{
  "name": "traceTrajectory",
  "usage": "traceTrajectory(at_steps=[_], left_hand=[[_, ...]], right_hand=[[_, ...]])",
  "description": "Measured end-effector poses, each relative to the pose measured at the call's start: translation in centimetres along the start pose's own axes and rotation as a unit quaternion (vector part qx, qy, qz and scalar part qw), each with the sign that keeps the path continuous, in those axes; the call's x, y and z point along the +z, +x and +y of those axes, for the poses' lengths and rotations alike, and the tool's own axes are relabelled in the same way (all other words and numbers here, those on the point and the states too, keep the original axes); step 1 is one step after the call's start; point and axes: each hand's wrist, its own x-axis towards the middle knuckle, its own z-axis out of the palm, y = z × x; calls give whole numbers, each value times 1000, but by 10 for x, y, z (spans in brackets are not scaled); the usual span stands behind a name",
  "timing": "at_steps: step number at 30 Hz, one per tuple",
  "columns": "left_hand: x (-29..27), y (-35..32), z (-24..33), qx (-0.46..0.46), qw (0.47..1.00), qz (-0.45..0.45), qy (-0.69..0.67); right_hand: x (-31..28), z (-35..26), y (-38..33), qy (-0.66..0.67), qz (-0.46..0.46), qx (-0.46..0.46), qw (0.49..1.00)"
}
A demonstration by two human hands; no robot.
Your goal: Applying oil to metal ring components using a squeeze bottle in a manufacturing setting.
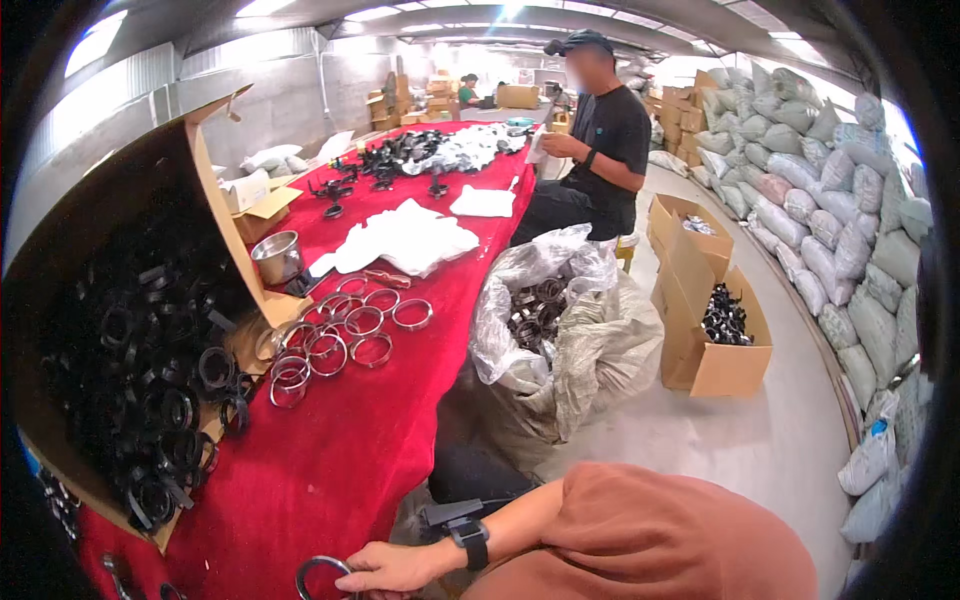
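Note:
My right hand (392,567) is at the lower edge, over the near part of the red cloth. Its thumb and fingers close on the rim of a dark ring (301,573) with a shiny edge; the lower part of the ring is cut off by the frame. A black strap with a small device (470,540) circles the wrist. Beyond the hand, several silver rings (326,352) lie grouped on the red cloth (330,455). To the left, a large tipped cardboard box (225,190) holds a heap of black ring-shaped clamps (150,370). My left hand is out of view.
A metal cup (277,258) and white cloths (410,238) lie farther along the table. Right of it stand a plastic-lined sack (600,360) of dark rings and open cartons (690,365). A co-worker (605,125) sits at the far side. Stacked sacks (800,200) line the right wall.

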Motion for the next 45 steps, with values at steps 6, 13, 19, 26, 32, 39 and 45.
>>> traceTrajectory(at_steps=[6,13,19,26,32,39,45], left_hand=[[24,3,5,38,987,-94,124],[-14,18,-21,79,980,-136,120],[-16,10,36,155,980,125,-27],[-69,-7,57,186,950,217,122],[-148,6,72,194,831,434,287],[-237,-22,69,246,787,505,255],[-266,-8,85,260,810,490,190]], right_hand=[[-15,-32,-28,54,35,18,998],[-12,-40,-8,9,20,24,999],[-36,-64,0,-207,149,-69,964],[-86,-62,17,-424,296,-190,834],[-96,-54,28,-520,291,-217,773],[-94,-55,29,-542,279,-232,758],[-93,-53,31,-545,281,-217,760]])
